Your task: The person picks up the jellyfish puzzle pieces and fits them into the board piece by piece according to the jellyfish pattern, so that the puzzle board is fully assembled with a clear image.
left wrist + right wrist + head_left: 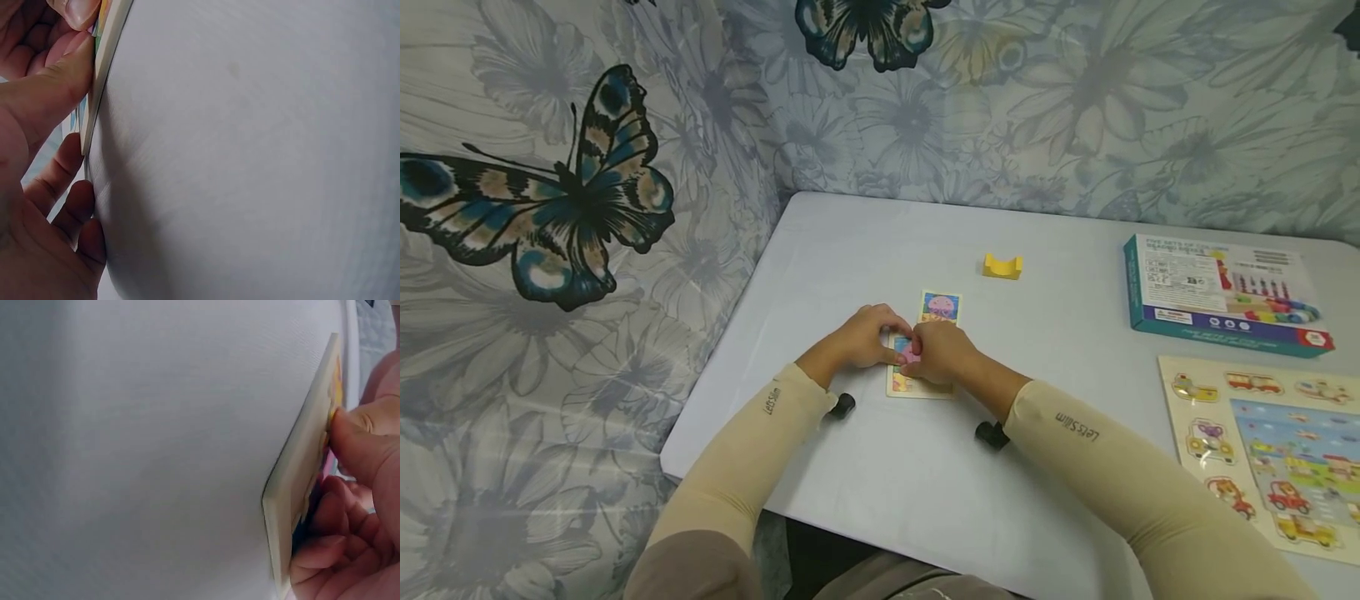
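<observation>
A small wooden puzzle board (pixel 897 389) with a cream border and a pink-and-blue picture lies flat on the white table. My left hand (pixel 867 335) is at its left side; the thumb (pixel 53 87) reaches over the picture and a finger (pixel 65 159) touches the edge near a corner. From the right, my right hand (pixel 946 348) bends over the board, its thumb and curled fingers pinching at a pink puzzle piece, mostly hidden by the hand. In the right wrist view the board (pixel 300 462) shows edge-on, fingers close against its face.
Just beyond the hands lies a picture card (pixel 942 305) with a pink figure. Farther back sits a yellow curved block (pixel 1002 267). At the right are a boxed toy set (pixel 1225 292) and a large vehicle puzzle board (pixel 1210 392). The table's left edge runs near the left arm.
</observation>
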The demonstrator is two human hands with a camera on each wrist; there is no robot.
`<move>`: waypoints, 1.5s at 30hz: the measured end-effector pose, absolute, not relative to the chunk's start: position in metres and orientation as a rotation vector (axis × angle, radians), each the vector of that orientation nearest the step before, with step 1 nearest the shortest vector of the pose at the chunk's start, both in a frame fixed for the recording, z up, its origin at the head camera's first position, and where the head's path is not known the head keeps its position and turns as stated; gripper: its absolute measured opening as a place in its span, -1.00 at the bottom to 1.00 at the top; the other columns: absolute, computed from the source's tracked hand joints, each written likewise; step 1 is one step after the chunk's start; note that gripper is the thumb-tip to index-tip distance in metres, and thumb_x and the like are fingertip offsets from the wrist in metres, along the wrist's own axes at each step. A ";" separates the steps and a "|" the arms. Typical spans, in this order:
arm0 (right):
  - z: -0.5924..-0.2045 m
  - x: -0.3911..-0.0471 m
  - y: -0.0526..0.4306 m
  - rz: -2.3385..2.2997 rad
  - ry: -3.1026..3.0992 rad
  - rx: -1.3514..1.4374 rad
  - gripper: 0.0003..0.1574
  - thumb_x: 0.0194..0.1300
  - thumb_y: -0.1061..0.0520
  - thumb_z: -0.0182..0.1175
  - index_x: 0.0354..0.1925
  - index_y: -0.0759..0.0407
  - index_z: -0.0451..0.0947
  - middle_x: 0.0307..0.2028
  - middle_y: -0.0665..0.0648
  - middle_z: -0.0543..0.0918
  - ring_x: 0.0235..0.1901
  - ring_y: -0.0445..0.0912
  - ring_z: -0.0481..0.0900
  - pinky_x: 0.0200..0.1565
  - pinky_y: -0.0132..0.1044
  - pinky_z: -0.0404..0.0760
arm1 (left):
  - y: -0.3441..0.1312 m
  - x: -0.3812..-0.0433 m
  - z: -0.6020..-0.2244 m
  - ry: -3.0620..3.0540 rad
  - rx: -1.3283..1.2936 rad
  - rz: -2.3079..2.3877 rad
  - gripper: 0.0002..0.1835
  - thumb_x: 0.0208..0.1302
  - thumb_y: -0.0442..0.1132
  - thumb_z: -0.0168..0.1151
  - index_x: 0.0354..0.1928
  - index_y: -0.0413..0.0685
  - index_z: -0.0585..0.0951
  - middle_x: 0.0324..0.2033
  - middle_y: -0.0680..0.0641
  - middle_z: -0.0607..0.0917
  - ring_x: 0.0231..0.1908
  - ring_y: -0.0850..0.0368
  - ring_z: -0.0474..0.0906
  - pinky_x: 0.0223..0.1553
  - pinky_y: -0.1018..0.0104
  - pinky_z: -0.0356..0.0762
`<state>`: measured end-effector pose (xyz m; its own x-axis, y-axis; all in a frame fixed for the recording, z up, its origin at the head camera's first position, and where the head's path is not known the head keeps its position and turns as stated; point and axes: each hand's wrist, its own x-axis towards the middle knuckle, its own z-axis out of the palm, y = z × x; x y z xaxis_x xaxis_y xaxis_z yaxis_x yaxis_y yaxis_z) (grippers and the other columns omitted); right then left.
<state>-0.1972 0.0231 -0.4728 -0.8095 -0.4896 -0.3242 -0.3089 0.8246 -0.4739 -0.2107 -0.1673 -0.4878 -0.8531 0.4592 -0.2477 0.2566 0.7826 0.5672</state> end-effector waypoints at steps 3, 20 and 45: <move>-0.473 -0.196 0.021 -0.548 2.556 -0.614 -0.56 0.21 -0.14 0.48 -0.34 0.10 0.48 -0.45 0.04 0.51 -0.38 -0.06 0.47 -0.33 -0.25 0.37 | -0.168 -0.210 -0.489 2.605 0.536 0.741 -0.50 0.13 0.01 0.57 0.13 0.20 0.69 0.06 0.12 0.61 0.20 0.08 0.39 0.33 0.13 0.32; -0.475 -0.197 0.037 -0.677 2.446 -0.820 -0.77 0.33 0.03 0.39 -0.27 0.11 0.56 -0.45 0.01 0.54 -0.39 -0.13 0.46 -0.30 -0.30 0.42 | -0.176 -0.208 -0.491 2.568 0.618 0.669 -0.45 0.19 0.13 0.49 0.21 0.28 0.59 0.18 0.12 0.53 0.28 0.05 0.30 0.38 0.07 0.26; -0.466 -0.187 0.036 -0.559 2.490 -0.794 -0.46 0.11 -0.10 0.57 -0.14 0.16 0.55 -0.31 0.05 0.59 -0.27 -0.06 0.49 -0.14 -0.21 0.50 | -0.172 -0.191 -0.485 2.699 0.699 0.409 -0.25 0.11 0.35 0.44 0.35 0.38 0.51 0.17 0.16 0.46 0.25 0.11 0.31 0.24 0.03 0.30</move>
<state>-0.1867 0.0355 -0.4663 -0.7253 -0.6179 -0.3035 -0.4291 0.7506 -0.5025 -0.1911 -0.1717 -0.4850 -0.8281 0.5093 -0.2343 0.4168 0.8389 0.3500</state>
